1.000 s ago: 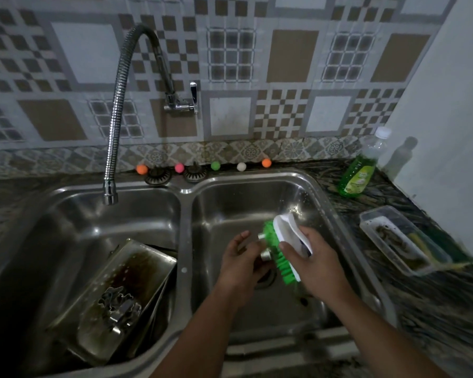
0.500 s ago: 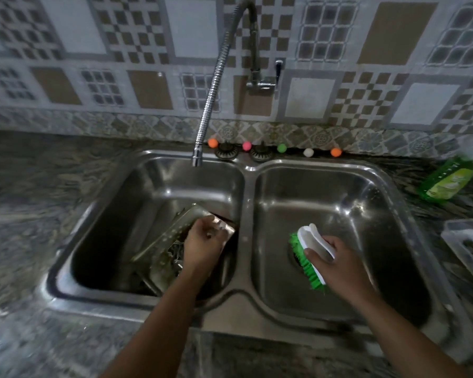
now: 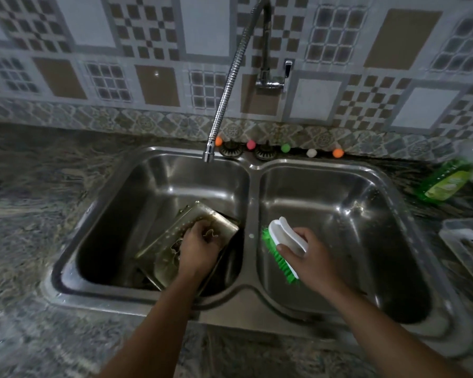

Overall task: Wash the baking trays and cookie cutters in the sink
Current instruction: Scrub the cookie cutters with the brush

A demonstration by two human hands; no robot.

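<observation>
A stained metal baking tray (image 3: pixel 161 241) leans tilted in the left basin of the steel double sink (image 3: pixel 251 301), with more trays under it. My left hand (image 3: pixel 200 248) is inside this tray, fingers curled around a small metal cookie cutter (image 3: pixel 210 233); other cutters are hidden beneath the hand. My right hand (image 3: pixel 309 257) grips a white scrub brush with green bristles (image 3: pixel 280 236), held over the right basin close to the divider, bristles facing left and down.
A flexible steel faucet (image 3: pixel 230 77) ends above the left basin; no water runs. A green dish soap bottle (image 3: pixel 445 181) and a clear plastic container (image 3: pixel 464 246) sit on the counter at right. Several small coloured balls (image 3: pixel 285 148) line the sink's back rim.
My left hand left the brush in the right basin, crossed to the left basin and closed inside the tray. The right hand with the brush stayed near the divider. The view swung left.
</observation>
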